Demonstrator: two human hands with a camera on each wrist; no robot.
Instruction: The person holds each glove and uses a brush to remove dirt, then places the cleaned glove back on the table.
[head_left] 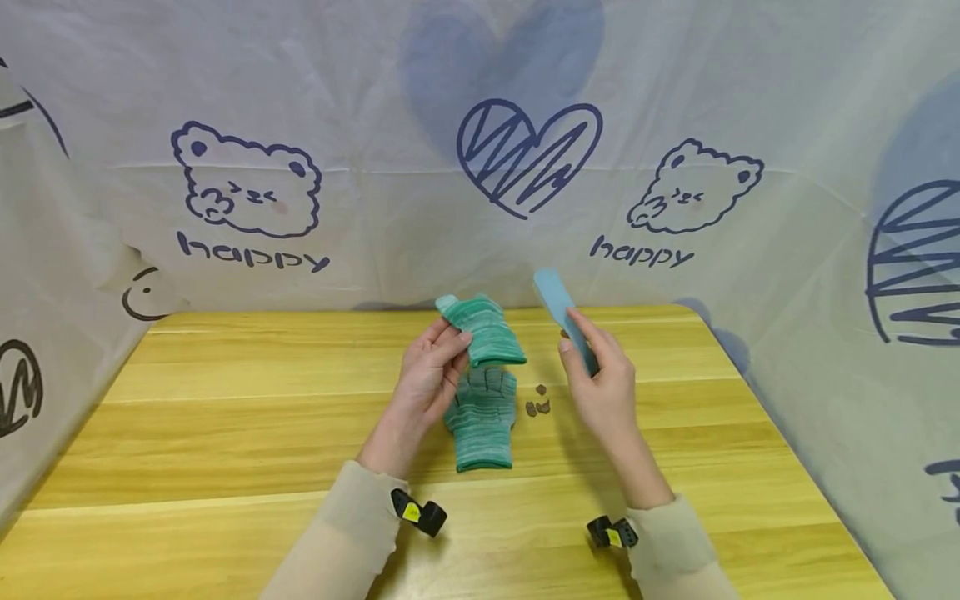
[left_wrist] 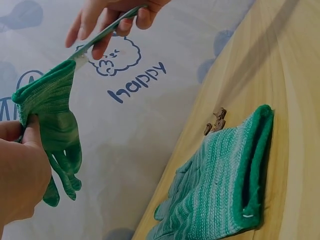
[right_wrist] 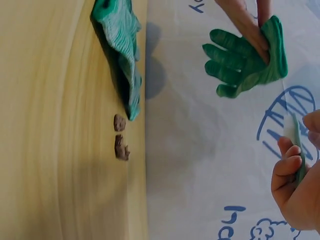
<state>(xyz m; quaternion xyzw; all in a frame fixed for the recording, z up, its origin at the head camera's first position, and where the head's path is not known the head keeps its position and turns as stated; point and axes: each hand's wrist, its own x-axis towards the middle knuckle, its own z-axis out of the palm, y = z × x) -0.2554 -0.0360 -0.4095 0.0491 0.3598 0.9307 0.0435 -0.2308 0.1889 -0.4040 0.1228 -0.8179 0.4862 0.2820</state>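
My left hand (head_left: 431,375) pinches a green knitted glove (head_left: 487,332) by its cuff, thumb in front. The glove hangs above the table, its fingers dangling in the left wrist view. In the right wrist view, part of the left hand is inside the cuff. My right hand (head_left: 606,379) grips a flat, light-blue strip-like tool (head_left: 555,293), its paler end pointing up and away; its exact kind is unclear. From the left wrist, the tool's tip appears close to the cuff; I cannot tell whether they touch. A second green glove (head_left: 483,433) lies on the table below, cuff toward me.
Several small brown pieces (head_left: 542,407) lie on the wooden table (head_left: 225,417), right of the lying glove. A pale cloth (head_left: 390,208) with printed bears and hearts rises behind the table and at both sides. Both wrists carry small black cameras (head_left: 429,518).
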